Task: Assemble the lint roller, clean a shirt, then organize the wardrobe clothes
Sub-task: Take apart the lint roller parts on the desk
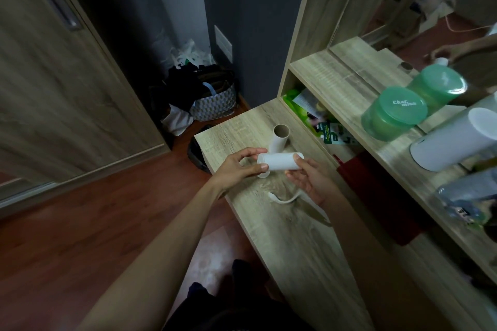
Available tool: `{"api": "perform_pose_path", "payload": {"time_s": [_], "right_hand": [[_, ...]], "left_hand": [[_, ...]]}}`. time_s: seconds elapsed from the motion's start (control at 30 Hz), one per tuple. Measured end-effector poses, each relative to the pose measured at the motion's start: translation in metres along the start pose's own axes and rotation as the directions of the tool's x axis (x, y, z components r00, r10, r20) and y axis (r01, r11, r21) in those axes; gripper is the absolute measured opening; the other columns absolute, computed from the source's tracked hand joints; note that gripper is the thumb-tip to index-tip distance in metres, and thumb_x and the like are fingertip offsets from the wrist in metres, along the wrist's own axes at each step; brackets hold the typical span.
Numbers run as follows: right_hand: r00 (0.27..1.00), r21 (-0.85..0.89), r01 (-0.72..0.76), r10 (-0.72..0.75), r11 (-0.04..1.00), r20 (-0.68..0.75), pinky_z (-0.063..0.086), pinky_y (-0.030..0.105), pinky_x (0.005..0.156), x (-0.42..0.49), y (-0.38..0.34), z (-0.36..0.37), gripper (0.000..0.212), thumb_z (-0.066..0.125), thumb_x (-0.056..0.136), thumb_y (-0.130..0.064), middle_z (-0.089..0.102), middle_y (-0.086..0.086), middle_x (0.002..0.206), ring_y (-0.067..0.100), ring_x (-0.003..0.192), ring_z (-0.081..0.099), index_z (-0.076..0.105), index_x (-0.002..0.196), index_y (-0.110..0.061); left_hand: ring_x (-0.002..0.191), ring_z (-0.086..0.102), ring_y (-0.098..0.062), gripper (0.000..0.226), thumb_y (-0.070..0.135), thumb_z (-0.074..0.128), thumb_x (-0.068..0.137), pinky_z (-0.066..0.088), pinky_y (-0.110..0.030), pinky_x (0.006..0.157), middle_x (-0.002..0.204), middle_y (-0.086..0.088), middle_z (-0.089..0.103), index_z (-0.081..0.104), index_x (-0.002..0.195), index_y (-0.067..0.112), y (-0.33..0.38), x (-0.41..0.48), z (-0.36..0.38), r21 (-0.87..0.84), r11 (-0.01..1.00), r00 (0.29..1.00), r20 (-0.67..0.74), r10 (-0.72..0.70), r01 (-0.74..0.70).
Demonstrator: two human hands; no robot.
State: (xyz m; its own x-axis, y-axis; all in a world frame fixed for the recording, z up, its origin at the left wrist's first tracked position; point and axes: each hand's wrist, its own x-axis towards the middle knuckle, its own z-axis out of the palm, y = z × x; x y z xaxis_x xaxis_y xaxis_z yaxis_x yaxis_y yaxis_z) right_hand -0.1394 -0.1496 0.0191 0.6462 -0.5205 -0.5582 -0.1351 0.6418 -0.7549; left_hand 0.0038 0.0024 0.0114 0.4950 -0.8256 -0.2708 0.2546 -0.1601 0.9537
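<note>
The white lint-roller refill is held level above the table. The left hand pinches its left end between thumb and fingers, and the right hand cradles the right end, thumb on top. A bare cardboard tube stands just behind it. What seems to be the white roller handle lies on the table beneath the hands. To load it well, free one hand for the handle, keep the refill's bore in line with the spindle, and slide it on straight, gripping the ends rather than the sticky face.
</note>
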Motion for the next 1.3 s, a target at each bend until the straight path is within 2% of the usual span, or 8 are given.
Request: {"api": "perform_pose_path", "payload": {"time_s": [0.3, 0.5, 0.67, 0.83, 0.93, 1.03, 1.2, 1.3], "right_hand": [[1.000, 0.044, -0.025, 0.025, 0.999, 0.003, 0.057, 0.022, 0.064, -0.002, 0.000, 0.000, 0.040, 0.059, 0.093, -0.017, 0.060, 0.022, 0.120, 0.021, 0.088, 0.071, 0.051, 0.127, 0.001], [1.000, 0.045, -0.005, 0.005, 0.999, -0.007, 0.057, 0.020, 0.063, -0.003, 0.000, 0.002, 0.039, 0.059, 0.093, -0.017, 0.060, 0.023, 0.120, 0.021, 0.087, 0.071, 0.052, 0.126, 0.002], [0.998, 0.027, 0.049, -0.047, 0.998, -0.051, 0.057, 0.021, 0.066, -0.004, 0.000, 0.003, 0.023, 0.061, 0.091, -0.017, 0.064, 0.020, 0.114, 0.021, 0.088, 0.072, 0.059, 0.111, -0.005], [0.990, -0.002, 0.092, -0.092, 0.996, -0.104, 0.059, 0.027, 0.072, -0.006, 0.005, 0.009, 0.016, 0.062, 0.091, -0.013, 0.065, 0.015, 0.109, 0.023, 0.090, 0.071, 0.059, 0.107, -0.012], [0.983, 0.028, 0.119, -0.114, 0.993, -0.141, 0.059, 0.030, 0.076, -0.009, 0.007, 0.009, 0.016, 0.063, 0.090, -0.012, 0.064, 0.014, 0.111, 0.026, 0.094, 0.070, 0.058, 0.104, -0.017], [0.982, 0.042, 0.136, -0.129, 0.990, -0.136, 0.059, 0.032, 0.079, -0.011, 0.007, 0.004, 0.023, 0.063, 0.090, -0.013, 0.063, 0.015, 0.114, 0.029, 0.099, 0.068, 0.056, 0.112, -0.014], [0.981, 0.043, 0.152, -0.145, 0.987, -0.127, 0.056, 0.042, 0.088, -0.010, 0.008, -0.001, 0.034, 0.066, 0.088, -0.017, 0.060, 0.021, 0.121, 0.033, 0.103, 0.067, 0.054, 0.118, -0.009], [0.980, 0.057, 0.152, -0.143, 0.987, -0.136, 0.058, 0.041, 0.083, -0.010, 0.008, -0.002, 0.040, 0.067, 0.085, -0.016, 0.059, 0.023, 0.120, 0.036, 0.102, 0.067, 0.052, 0.121, -0.007]], "left_hand": [[0.118, 0.061, -0.017, 0.035, 0.019, 0.079, 0.080, 0.054, -0.033, 0.096, 0.129, -0.004, 0.061, 0.073, 0.113, 0.026, 0.000, 0.002, -0.003, -0.002, 0.999, 0.999, 0.012, -0.050, 0.050], [0.100, 0.066, -0.007, 0.036, 0.015, 0.079, 0.079, 0.051, -0.020, 0.088, 0.116, 0.001, 0.066, 0.072, 0.113, 0.026, 0.004, 0.001, -0.003, 0.061, 0.998, 0.999, -0.019, -0.030, 0.031], [0.090, 0.063, -0.011, 0.033, 0.013, 0.082, 0.076, 0.055, -0.027, 0.088, 0.098, 0.001, 0.066, 0.074, 0.107, 0.022, -0.003, 0.002, 0.000, 0.077, 0.997, 0.988, -0.155, 0.011, 0.001], [0.075, 0.063, 0.008, 0.029, 0.003, 0.072, 0.083, 0.049, -0.009, 0.062, 0.102, 0.001, 0.068, 0.071, 0.112, 0.005, -0.013, 0.001, 0.002, 0.036, 0.999, 0.954, -0.301, 0.010, 0.001], [0.073, 0.063, 0.006, 0.028, 0.006, 0.068, 0.088, 0.050, -0.011, 0.062, 0.104, -0.005, 0.070, 0.069, 0.116, 0.004, -0.023, 0.003, -0.007, 0.124, 0.992, 0.927, -0.373, 0.021, 0.028], [0.089, 0.066, -0.008, 0.025, 0.007, 0.063, 0.092, 0.053, -0.018, 0.075, 0.114, -0.011, 0.070, 0.069, 0.116, 0.006, -0.033, 0.006, -0.018, 0.266, 0.959, 0.906, -0.423, 0.023, 0.100], [0.098, 0.062, -0.006, 0.023, 0.013, 0.064, 0.091, 0.036, 0.005, 0.071, 0.112, -0.001, 0.072, 0.073, 0.112, 0.014, -0.047, 0.009, -0.027, 0.527, 0.837, 0.918, -0.388, 0.084, 0.146], [0.097, 0.066, -0.012, 0.022, 0.021, 0.068, 0.088, 0.044, -0.007, 0.077, 0.107, -0.003, 0.073, 0.074, 0.109, 0.025, -0.056, 0.014, -0.033, 0.574, 0.800, 0.922, -0.379, 0.073, 0.173]]}}
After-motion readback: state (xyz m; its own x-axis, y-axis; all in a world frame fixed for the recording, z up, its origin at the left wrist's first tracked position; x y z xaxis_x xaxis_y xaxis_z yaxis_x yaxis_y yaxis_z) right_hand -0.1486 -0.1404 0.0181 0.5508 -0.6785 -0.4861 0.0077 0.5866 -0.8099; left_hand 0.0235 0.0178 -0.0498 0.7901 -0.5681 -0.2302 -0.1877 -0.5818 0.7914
